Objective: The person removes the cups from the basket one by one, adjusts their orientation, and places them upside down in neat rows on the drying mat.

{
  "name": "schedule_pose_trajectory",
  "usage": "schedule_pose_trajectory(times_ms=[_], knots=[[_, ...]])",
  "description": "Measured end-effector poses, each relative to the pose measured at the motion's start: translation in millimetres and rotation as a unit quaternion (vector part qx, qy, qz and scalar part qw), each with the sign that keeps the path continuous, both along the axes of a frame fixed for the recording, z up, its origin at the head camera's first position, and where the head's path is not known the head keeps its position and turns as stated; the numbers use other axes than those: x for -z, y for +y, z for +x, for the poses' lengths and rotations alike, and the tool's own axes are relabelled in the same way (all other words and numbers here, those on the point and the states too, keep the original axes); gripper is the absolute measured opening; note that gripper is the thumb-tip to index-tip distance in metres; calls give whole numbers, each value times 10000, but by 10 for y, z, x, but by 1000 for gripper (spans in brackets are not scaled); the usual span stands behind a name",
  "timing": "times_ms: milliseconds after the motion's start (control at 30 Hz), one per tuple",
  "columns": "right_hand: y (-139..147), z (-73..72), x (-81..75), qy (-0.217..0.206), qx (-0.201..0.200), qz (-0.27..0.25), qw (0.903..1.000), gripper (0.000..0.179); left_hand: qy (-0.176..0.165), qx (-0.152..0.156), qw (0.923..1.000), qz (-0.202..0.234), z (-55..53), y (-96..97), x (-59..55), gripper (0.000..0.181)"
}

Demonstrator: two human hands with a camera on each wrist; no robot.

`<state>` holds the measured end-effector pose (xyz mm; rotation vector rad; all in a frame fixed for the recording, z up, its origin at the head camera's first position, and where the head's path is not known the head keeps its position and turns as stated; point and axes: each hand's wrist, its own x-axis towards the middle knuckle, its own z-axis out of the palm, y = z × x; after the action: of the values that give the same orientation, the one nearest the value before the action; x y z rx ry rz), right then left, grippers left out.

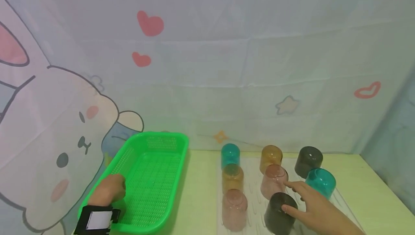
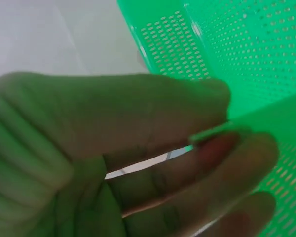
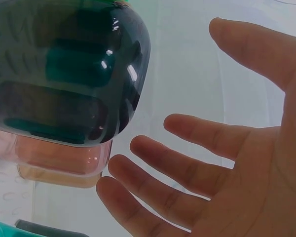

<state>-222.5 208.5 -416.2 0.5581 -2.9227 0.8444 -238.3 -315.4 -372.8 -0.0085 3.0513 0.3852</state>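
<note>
My left hand (image 1: 107, 190) grips the near left rim of a green plastic basket (image 1: 185, 155), thumb inside and fingers beneath the rim in the left wrist view. My right hand (image 1: 312, 204) reaches over the front of the white mat, fingers spread and nothing held. Nearest to it is a dark grey glass (image 1: 279, 215), upside down; the right wrist view has this glass (image 3: 69, 74) beside the fingertips, with a gap between. A pink glass (image 1: 272, 188) stands behind the grey one, and a teal glass (image 1: 321, 181) stands beyond the hand.
On the white ribbed mat (image 1: 254, 191) more upturned glasses stand in columns: a pink glass (image 1: 235, 211), an amber glass (image 1: 232, 180) and a teal glass (image 1: 230, 154) at left; another amber glass (image 1: 271, 157) and a grey glass (image 1: 309, 159) at the back. A printed curtain (image 1: 207, 65) hangs behind.
</note>
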Motion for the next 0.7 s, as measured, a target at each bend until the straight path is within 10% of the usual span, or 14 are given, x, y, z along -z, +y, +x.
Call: schedule_pose_trajectory(times_ms=[233, 700], knots=[[7, 1, 11, 23, -72, -76, 9999, 67, -58, 163, 9998, -121, -90, -19, 70, 10], [19, -3, 7, -227, 18, -91, 9997, 70, 1043, 422, 9935, -200, -134, 99, 6, 20]])
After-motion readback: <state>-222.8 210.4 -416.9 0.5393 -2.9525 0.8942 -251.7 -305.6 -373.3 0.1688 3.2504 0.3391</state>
